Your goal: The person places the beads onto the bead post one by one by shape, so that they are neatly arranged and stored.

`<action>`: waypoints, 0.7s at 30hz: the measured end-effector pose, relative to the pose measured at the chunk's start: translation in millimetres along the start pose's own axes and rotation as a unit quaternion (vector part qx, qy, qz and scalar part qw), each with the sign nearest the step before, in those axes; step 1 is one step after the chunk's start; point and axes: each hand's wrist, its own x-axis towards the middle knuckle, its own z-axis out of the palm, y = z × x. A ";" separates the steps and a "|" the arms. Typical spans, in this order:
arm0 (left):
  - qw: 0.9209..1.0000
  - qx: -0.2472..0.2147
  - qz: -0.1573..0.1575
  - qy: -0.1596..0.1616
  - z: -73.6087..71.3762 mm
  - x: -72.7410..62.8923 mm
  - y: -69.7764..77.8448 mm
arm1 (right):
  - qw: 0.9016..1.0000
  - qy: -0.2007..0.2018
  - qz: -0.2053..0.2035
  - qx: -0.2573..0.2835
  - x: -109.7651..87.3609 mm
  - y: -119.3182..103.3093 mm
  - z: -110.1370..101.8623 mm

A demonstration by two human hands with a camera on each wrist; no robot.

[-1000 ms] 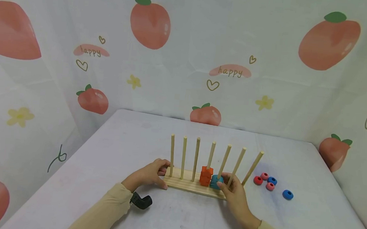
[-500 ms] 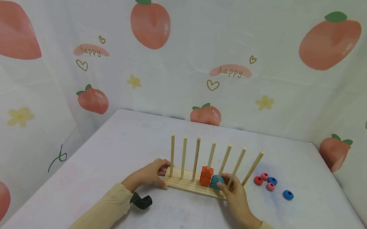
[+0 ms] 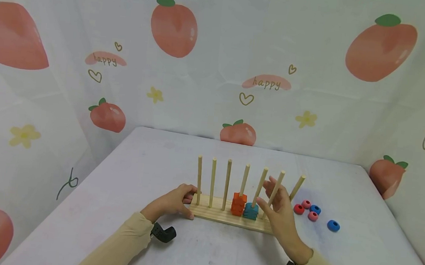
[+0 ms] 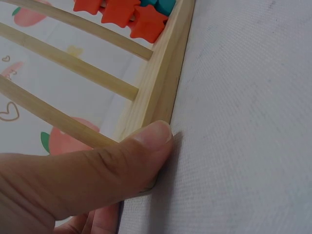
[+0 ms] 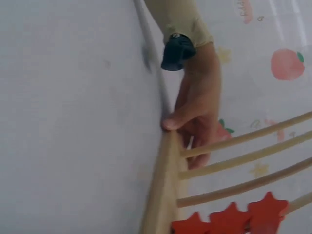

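Observation:
A wooden peg board (image 3: 209,214) with a row of several upright pegs stands on the table. My left hand (image 3: 171,202) grips its left end; in the left wrist view the thumb (image 4: 107,170) lies over the board's end and front edge. Orange star-shaped beads (image 3: 238,205) are stacked on a middle peg. Teal beads (image 3: 251,211) sit low on the peg to their right. Just above and right of them, my right hand (image 3: 282,219) is held among the right-hand pegs, fingers spread and holding nothing. It partly covers the board's right end.
Right of the board lie loose round beads on the white tablecloth: a red bead (image 3: 298,208), two pink ones and two blue ones, with one blue bead (image 3: 333,225) farther right. A fruit-print cloth (image 3: 201,86) hangs behind the table.
My right hand has let go of the teal beads and risen up and slightly right, its fingers spreading. The teal beads stay on their peg. My left hand and the board have not moved.

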 end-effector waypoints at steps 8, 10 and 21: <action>1.000 -0.008 -0.005 0.000 0.1 -0.7 0.1 | 0.994 -0.008 -0.106 0.036 15.5 -40.0 -10.8; 1.000 -0.008 -0.008 0.001 0.4 0.0 -0.4 | 0.990 -0.008 -0.139 0.038 17.7 -48.7 -13.4; 1.000 0.004 -0.007 0.005 0.7 -0.6 1.3 | 0.947 -0.025 -0.293 0.128 23.7 -85.1 -42.5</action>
